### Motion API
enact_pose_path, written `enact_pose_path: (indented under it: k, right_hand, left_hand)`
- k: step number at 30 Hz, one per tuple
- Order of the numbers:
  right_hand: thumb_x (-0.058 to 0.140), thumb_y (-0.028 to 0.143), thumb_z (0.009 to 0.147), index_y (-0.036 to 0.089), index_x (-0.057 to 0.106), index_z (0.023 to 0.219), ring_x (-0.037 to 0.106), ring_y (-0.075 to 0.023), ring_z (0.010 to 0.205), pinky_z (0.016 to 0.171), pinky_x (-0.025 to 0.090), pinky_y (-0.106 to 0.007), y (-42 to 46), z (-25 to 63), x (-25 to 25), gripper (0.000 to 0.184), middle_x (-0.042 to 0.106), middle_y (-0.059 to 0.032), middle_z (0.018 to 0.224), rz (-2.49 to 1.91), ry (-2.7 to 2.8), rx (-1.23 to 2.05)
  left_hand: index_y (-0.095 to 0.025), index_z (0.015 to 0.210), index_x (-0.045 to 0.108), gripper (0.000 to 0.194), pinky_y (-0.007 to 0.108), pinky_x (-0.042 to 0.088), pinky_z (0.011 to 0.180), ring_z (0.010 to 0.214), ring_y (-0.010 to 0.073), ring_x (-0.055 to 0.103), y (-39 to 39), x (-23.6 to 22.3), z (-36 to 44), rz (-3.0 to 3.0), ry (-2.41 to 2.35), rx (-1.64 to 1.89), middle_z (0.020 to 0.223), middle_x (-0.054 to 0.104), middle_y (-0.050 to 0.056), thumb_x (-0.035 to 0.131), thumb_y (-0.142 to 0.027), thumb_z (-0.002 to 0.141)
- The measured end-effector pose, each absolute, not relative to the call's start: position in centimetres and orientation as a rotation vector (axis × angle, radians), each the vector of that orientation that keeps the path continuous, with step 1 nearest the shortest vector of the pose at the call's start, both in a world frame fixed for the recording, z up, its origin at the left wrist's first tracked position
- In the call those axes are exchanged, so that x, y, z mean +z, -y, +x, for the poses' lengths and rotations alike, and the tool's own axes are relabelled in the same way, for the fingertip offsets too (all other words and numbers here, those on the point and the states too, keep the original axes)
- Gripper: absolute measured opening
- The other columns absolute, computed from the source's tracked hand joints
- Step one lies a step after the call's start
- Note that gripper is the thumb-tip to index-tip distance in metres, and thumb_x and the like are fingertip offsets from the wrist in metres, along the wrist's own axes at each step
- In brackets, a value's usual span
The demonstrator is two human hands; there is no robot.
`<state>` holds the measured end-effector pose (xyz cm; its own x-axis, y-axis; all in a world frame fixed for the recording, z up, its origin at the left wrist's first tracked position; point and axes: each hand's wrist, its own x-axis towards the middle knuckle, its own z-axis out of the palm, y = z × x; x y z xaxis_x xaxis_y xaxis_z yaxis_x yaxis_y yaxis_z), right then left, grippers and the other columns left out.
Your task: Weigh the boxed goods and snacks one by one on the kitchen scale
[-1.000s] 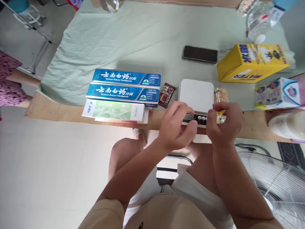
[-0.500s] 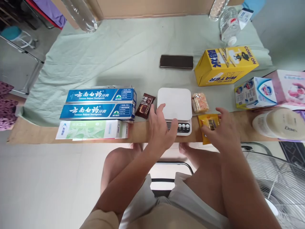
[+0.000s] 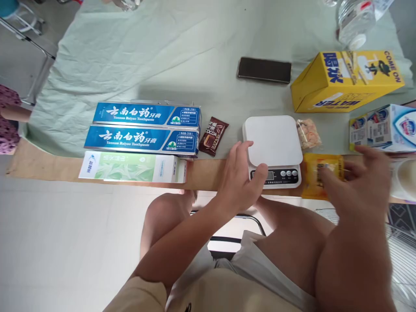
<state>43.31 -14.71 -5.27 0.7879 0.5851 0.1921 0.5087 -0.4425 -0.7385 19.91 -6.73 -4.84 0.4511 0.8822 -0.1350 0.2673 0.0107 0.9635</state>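
Note:
A white kitchen scale with a black button panel stands at the table's front edge. My left hand is at the scale's left side, thumb and fingers apart, thumb over its lower left corner. My right hand is at a yellow snack packet just right of the scale. Its thumb lies over the packet and its fingers are at the right edge; hand and packet are blurred. Behind the packet lies a clear-wrapped snack with pale orange contents. A brown cocoa packet lies left of the scale.
Blue toothpaste boxes and a green-white box lie at left. Behind the scale lies a black phone-like slab. A yellow carton, a blue-white soap pack, a tub and a plastic bottle stand at right.
The view has shifted, so the table's things sit further right and larger. My right thumb has come over the yellow packet, with the fingers at its edge. My left hand stays beside the scale.

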Motion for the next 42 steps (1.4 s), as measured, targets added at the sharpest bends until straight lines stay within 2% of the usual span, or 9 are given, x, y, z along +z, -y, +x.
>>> enact_pose_path:
  k: [4, 7, 9, 11, 16, 20, 27, 32, 42]
  right_hand:
    - [0.074, 0.033, 0.055, 0.045, 0.070, 0.096, 0.075, -0.0315, 0.080, 0.059, 0.048, -0.050, 14.0, 42.5, -1.9, 0.043, 0.073, -0.0046, 0.088, -1.923, 0.654, -0.087]
    - [0.075, 0.037, 0.058, 0.042, 0.068, 0.082, 0.064, -0.0273, 0.058, 0.051, 0.045, -0.049, 12.4, 42.1, -1.1, 0.025, 0.067, -0.0046, 0.069, -1.905, 0.641, -0.051]
    - [0.075, 0.036, 0.063, 0.038, 0.067, 0.089, 0.063, -0.0267, 0.057, 0.058, 0.051, -0.052, 11.7, 42.1, -2.0, 0.028, 0.070, -0.0059, 0.073, -1.947, 0.751, 0.037]
    - [0.070, 0.037, 0.072, 0.033, 0.068, 0.105, 0.073, -0.0309, 0.081, 0.078, 0.059, -0.058, 11.9, 42.1, -3.6, 0.033, 0.077, -0.0104, 0.096, -1.977, 0.937, 0.073]
    - [0.074, 0.047, 0.077, 0.029, 0.061, 0.127, 0.069, -0.0363, 0.119, 0.105, 0.056, -0.062, 15.4, 43.0, -6.4, 0.054, 0.070, -0.0175, 0.127, -2.110, 1.086, 0.091]
    - [0.081, 0.052, 0.070, 0.024, 0.058, 0.138, 0.068, -0.0360, 0.122, 0.104, 0.057, -0.061, 17.3, 44.1, -6.3, 0.076, 0.068, -0.0158, 0.130, -2.256, 1.243, 0.384]
    - [0.077, 0.042, 0.065, 0.024, 0.064, 0.124, 0.068, -0.0356, 0.116, 0.105, 0.056, -0.058, 16.7, 44.7, -5.1, 0.063, 0.072, -0.0126, 0.121, -2.331, 1.216, 0.353]
    - [0.076, 0.045, 0.071, 0.027, 0.055, 0.137, 0.071, -0.0324, 0.103, 0.094, 0.060, -0.055, 13.6, 42.7, -1.4, 0.071, 0.070, -0.0136, 0.128, -2.289, 1.051, 0.179]
    - [0.077, 0.041, 0.076, 0.024, 0.065, 0.139, 0.068, -0.0330, 0.113, 0.105, 0.057, -0.060, 6.1, 38.2, -2.5, 0.066, 0.066, -0.0156, 0.130, -2.218, 1.365, 0.399]
  left_hand:
    - [-0.023, 0.148, 0.041, 0.059, 0.063, 0.039, 0.129, 0.157, 0.0368, 0.042, 5.9, -5.0, 19.0, 1.508, -1.036, 0.679, 0.163, 0.048, 0.019, 0.051, -0.053, 0.099]
    - [-0.020, 0.147, 0.041, 0.057, 0.062, 0.037, 0.130, 0.157, 0.0351, 0.042, 5.6, -4.8, 19.2, 1.504, -1.056, 0.662, 0.162, 0.048, 0.020, 0.048, -0.051, 0.099]
    - [-0.017, 0.148, 0.040, 0.059, 0.062, 0.035, 0.131, 0.159, 0.0348, 0.039, 5.7, -4.7, 19.5, 1.529, -1.067, 0.639, 0.164, 0.044, 0.023, 0.045, -0.050, 0.100]
    - [-0.018, 0.150, 0.040, 0.061, 0.063, 0.033, 0.131, 0.163, 0.0358, 0.032, 6.1, -4.7, 19.8, 1.556, -1.072, 0.595, 0.169, 0.035, 0.024, 0.048, -0.051, 0.099]
    - [-0.022, 0.147, 0.044, 0.062, 0.066, 0.034, 0.129, 0.166, 0.0374, 0.025, 6.3, -5.2, 19.9, 1.603, -1.076, 0.613, 0.172, 0.028, 0.024, 0.056, -0.054, 0.095]
    - [-0.020, 0.144, 0.045, 0.061, 0.063, 0.033, 0.131, 0.162, 0.0363, 0.032, 5.4, -5.1, 20.0, 1.596, -1.082, 0.681, 0.165, 0.039, 0.023, 0.057, -0.051, 0.094]
    - [-0.018, 0.151, 0.041, 0.064, 0.056, 0.037, 0.131, 0.160, 0.0335, 0.037, 5.1, -3.9, 20.8, 1.603, -1.103, 0.482, 0.167, 0.037, 0.021, 0.055, -0.045, 0.094]
    - [-0.019, 0.145, 0.046, 0.059, 0.056, 0.036, 0.131, 0.157, 0.0338, 0.041, 4.3, -4.7, 20.9, 1.652, -1.121, 0.625, 0.161, 0.045, 0.020, 0.056, -0.045, 0.093]
    - [-0.017, 0.136, 0.051, 0.051, 0.051, 0.041, 0.128, 0.145, 0.0297, 0.052, 2.5, -6.2, 20.5, 1.754, -1.191, 0.792, 0.146, 0.053, 0.020, 0.055, -0.045, 0.094]
